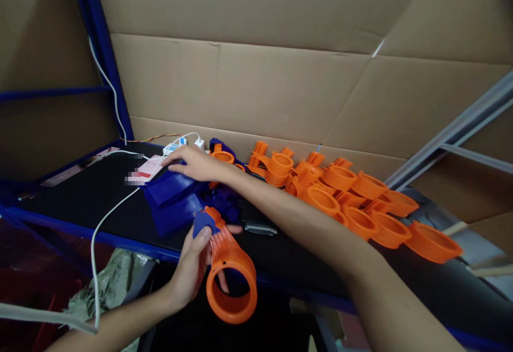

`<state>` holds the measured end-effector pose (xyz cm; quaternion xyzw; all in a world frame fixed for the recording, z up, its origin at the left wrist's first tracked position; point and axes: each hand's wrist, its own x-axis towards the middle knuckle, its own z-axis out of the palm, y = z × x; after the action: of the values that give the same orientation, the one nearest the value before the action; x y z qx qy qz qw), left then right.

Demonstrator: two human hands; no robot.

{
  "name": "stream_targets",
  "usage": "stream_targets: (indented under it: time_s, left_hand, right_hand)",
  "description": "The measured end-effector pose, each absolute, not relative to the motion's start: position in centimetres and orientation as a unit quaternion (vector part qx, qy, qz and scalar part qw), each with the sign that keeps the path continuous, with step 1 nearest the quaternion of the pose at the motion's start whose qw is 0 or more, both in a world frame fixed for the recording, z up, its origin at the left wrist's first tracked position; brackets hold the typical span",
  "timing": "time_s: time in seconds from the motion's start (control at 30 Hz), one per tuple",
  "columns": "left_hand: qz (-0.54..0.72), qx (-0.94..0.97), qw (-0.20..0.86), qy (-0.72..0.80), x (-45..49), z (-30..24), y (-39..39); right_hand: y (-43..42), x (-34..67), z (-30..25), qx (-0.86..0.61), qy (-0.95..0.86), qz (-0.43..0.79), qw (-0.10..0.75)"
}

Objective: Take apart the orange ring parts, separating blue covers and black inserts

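My left hand [192, 266] is closed around the narrow end of an orange plastic ring-shaped part [232, 309], near the table's front edge. A small blue piece [203, 224] sits at that end under my thumb, and the wide round opening faces me. My right arm reaches across the table, and my right hand [192, 164] is at the far edge of a stack of flat blue pieces [170, 187]. Its thumb and fingers are apart, and the fingertips are partly hidden. More blue pieces [176, 217] lie just in front of the stack.
Several orange ring parts [360, 223] stand in rows on the black table [92, 197] at right. A pink-and-white card [150, 167], white plug [199, 142] and white cable [94, 250] are at left. Cardboard [256, 85] backs the table; a blue frame post [106, 47] rises at left.
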<state>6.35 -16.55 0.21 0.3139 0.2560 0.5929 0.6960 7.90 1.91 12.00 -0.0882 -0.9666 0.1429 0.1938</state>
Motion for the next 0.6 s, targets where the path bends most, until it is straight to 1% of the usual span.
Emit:
stream_targets:
  time_s: [0.13,0.27,0.33,0.4,0.47,0.6]
  left_hand:
    - [0.608,0.313,0.676,0.273,6.1,0.7,-16.1]
    - [0.608,0.328,0.658,0.300,6.2,0.9,-16.1]
    - [0.598,0.333,0.661,0.308,6.4,0.9,-16.1]
    - [0.590,0.341,0.663,0.311,6.6,1.0,-16.1]
    - [0.592,0.350,0.656,0.310,6.7,1.1,-16.1]
    - [0.594,0.358,0.650,0.309,6.7,1.2,-16.1]
  right_hand:
    - [-0.5,13.2,14.9,-0.112,-0.964,0.133,0.202]
    - [-2.7,19.1,16.0,-0.184,-0.967,0.080,0.156]
    - [-2.4,21.6,15.6,-0.263,-0.959,0.025,0.107]
    - [-0.9,23.6,14.6,-0.371,-0.927,-0.050,0.033]
    - [1.2,24.8,13.3,-0.452,-0.886,-0.099,-0.034]
    - [4.9,25.3,10.9,-0.491,-0.859,-0.100,-0.102]
